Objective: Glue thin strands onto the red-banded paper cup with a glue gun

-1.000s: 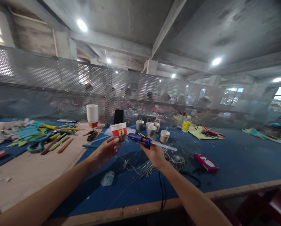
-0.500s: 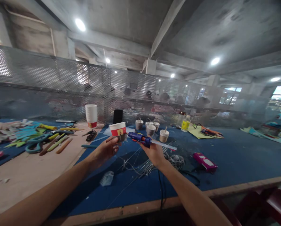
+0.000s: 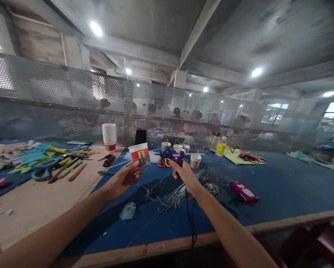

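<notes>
Between the fingers of my left hand (image 3: 126, 178) is a red and white paper cup (image 3: 137, 150), tilted a little. A greyish-brown strip (image 3: 145, 160) covers part of its lower side near my fingertips. My right hand (image 3: 184, 173) grips a blue glue gun (image 3: 169, 153) whose nozzle points left at the cup, a short gap away. A clear glue stick (image 3: 193, 154) sticks out of the gun's back end, and a small red light glows on its body. Behind the gun lie scissors (image 3: 161, 163) with red and yellow handles.
Several small grey cups with handles stand behind the gun, one beige cup (image 3: 195, 161) beside them. Stacked paper cups (image 3: 109, 137) and a black phone (image 3: 140, 137) are at the back. Clear strands (image 3: 178, 195) and a purple box (image 3: 243, 192) lie nearer. Teal scissors (image 3: 45, 169) lie left.
The glue gun has drawn away from the cup and levelled out, its back end rising. My left hand still holds the cup in almost the same place.
</notes>
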`<action>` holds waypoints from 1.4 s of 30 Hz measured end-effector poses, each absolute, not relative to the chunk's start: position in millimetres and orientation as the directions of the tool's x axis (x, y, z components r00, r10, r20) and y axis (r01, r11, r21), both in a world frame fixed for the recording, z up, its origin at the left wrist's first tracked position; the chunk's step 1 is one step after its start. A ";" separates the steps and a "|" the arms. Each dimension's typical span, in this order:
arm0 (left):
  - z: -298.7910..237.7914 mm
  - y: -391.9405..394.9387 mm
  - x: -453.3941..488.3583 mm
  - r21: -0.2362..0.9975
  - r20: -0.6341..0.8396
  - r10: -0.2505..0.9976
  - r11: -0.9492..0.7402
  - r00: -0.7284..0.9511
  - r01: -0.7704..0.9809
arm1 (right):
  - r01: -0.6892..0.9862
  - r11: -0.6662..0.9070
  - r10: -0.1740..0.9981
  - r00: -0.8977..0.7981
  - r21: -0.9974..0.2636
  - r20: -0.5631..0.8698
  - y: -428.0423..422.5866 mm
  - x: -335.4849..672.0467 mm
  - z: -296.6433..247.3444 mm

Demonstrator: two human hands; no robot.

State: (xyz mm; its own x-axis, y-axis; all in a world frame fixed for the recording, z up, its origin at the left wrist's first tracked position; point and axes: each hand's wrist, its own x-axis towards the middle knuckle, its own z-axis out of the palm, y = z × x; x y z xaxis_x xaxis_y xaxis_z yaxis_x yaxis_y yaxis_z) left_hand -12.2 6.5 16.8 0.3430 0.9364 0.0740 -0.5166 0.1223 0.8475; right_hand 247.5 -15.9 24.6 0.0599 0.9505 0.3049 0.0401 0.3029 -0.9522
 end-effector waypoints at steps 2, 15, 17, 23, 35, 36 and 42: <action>16.4 7.0 -12.8 0.854 0.083 0.932 0.117 0.354 -0.507 | -0.059 0.219 0.976 0.030 -0.974 0.218 -8.9 249.9 19.9; 20.2 0.4 -7.2 0.857 0.110 0.935 0.083 0.338 -0.508 | 0.608 0.151 0.979 0.016 -0.780 0.202 14.7 265.0 -16.5; 21.4 -0.3 -7.1 0.861 0.109 0.937 0.078 0.333 -0.502 | 0.717 0.114 0.978 0.042 -0.688 0.207 15.8 265.1 -19.3; 23.0 -2.3 -7.0 0.885 0.112 0.940 0.054 0.323 -0.462 | 0.902 0.107 0.918 0.072 -0.417 0.390 11.9 266.0 -19.8; 19.9 -2.4 -2.2 0.910 0.210 0.935 -0.080 0.285 -0.408 | 0.029 0.327 0.910 -0.279 -0.944 0.307 -24.6 176.1 19.3; 19.8 -2.2 -2.2 0.907 0.219 0.936 -0.091 0.277 -0.411 | 0.011 0.321 0.916 -0.259 -0.947 0.307 -26.5 173.6 20.2; 13.6 4.0 -3.2 0.919 0.203 0.942 -0.089 0.267 -0.383 | 0.042 0.447 0.887 -0.151 -0.893 0.437 -26.3 187.5 26.3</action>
State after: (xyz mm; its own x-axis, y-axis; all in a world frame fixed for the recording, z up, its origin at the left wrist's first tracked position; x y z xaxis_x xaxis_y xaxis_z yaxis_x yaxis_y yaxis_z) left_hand -3.2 4.0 13.6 0.2671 0.9421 0.2025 -0.3834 -0.0889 0.9193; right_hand 187.5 -26.3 26.3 -0.1511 0.8867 0.4370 0.0417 0.4474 -0.8933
